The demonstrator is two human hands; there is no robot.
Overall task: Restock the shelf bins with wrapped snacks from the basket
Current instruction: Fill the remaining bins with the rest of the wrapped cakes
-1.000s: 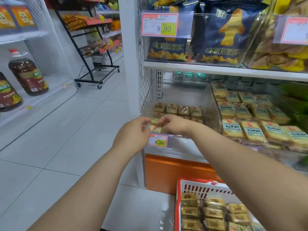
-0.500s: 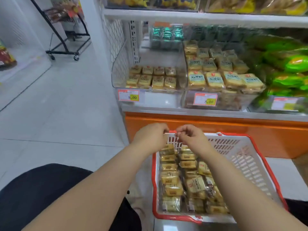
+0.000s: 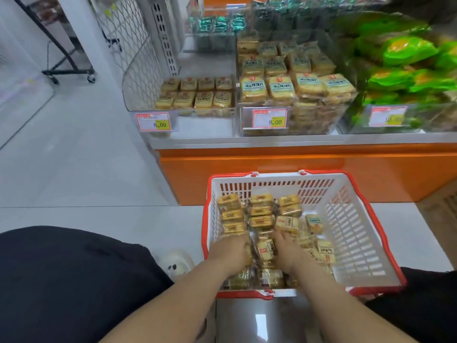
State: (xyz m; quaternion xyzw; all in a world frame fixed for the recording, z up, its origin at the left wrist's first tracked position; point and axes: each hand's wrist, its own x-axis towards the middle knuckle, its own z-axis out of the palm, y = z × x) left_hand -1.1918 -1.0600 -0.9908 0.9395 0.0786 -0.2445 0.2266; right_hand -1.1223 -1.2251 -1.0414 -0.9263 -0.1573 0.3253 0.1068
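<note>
In the basket [image 3: 346,219], glossy yellow wrapped snacks [image 3: 261,214], hands' grip unclear.

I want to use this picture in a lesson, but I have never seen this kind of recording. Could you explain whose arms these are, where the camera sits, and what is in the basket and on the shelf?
The camera is worn on a person's head, looking down. The left hand and right hand reach into a red-and-white basket on the floor, among yellow wrapped snacks. Whether either grip has closed is unclear. On the shelf beyond, a clear shelf bin holds matching snacks behind a price tag.
</note>
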